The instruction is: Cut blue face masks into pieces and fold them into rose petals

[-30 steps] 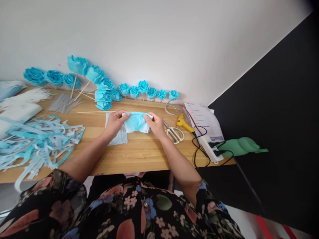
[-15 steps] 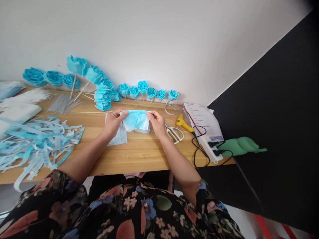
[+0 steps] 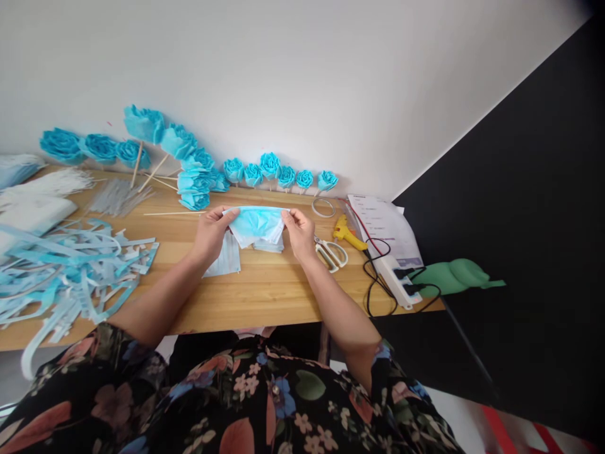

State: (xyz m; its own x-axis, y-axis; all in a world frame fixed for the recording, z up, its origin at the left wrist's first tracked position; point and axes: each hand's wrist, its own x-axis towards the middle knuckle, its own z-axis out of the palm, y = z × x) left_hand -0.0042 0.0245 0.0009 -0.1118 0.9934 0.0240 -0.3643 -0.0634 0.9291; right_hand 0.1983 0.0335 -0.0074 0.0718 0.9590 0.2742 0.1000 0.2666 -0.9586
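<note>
A light blue face mask (image 3: 258, 223) is stretched between my two hands above the table. My left hand (image 3: 211, 234) pinches its left upper corner, thumb on top. At the right upper corner, my right hand (image 3: 299, 233) grips it the same way. Beneath my left hand, partly covered, lies a pale blue sheet (image 3: 224, 260) on the wood. More folded pale material (image 3: 270, 244) shows under the mask's lower edge. White-handled scissors (image 3: 331, 253) rest just right of my right hand.
Blue fabric flowers (image 3: 193, 183) on sticks line the wall. A heap of blue strips (image 3: 80, 271) covers the left of the table (image 3: 265, 302). Right stand a yellow glue gun (image 3: 348, 233), a tape roll (image 3: 323, 208), papers (image 3: 385, 227) and a power strip (image 3: 399, 284) with loose cables.
My left hand has moved slightly left, and the mask is now spread wider between my hands. The camera view has shifted a little.
</note>
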